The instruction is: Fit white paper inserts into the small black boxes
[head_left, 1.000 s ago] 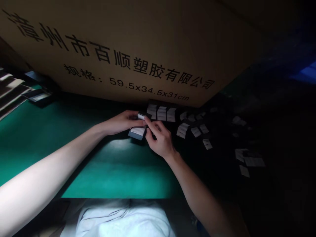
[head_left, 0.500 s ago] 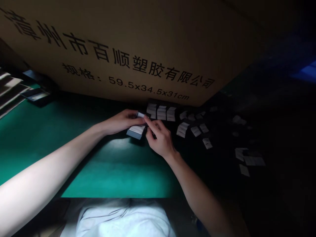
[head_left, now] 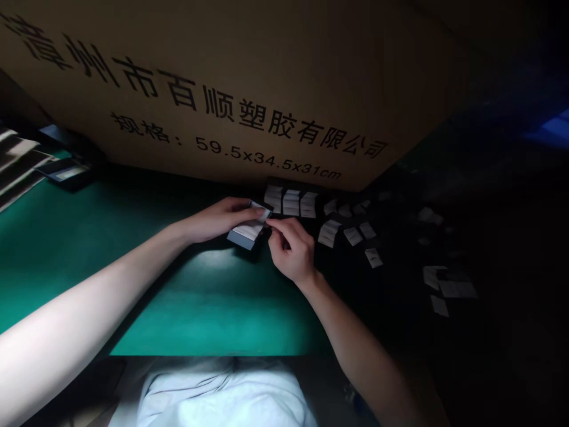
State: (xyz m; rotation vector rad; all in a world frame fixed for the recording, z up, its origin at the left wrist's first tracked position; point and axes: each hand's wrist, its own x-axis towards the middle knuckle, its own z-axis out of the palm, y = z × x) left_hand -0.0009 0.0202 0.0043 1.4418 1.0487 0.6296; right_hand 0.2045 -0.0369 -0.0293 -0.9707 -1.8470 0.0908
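Note:
A small dark tray (head_left: 241, 239) holding white pieces lies tilted on the green table, in the middle of the view. My left hand (head_left: 222, 220) grips its far left side, the thumb lying across the white pieces. At the tray's right edge is my right hand (head_left: 292, 246), its index finger stretched to the edge and its other fingers curled. Whether anything small is between those fingertips cannot be made out. Just behind, a group of white pieces (head_left: 291, 203) stands in rows on a dark base.
A large printed cardboard box (head_left: 249, 89) stands behind the hands. More white pieces (head_left: 329, 233) lie scattered to the right, in shadow. A dark case (head_left: 66, 172) sits at the far left on the green table (head_left: 200, 320), beside striped material (head_left: 20, 166).
My right hand has drawn back slightly to the right, its index finger leaving the tray's top for its edge. My left thumb now lies higher, and more of the white pieces shows.

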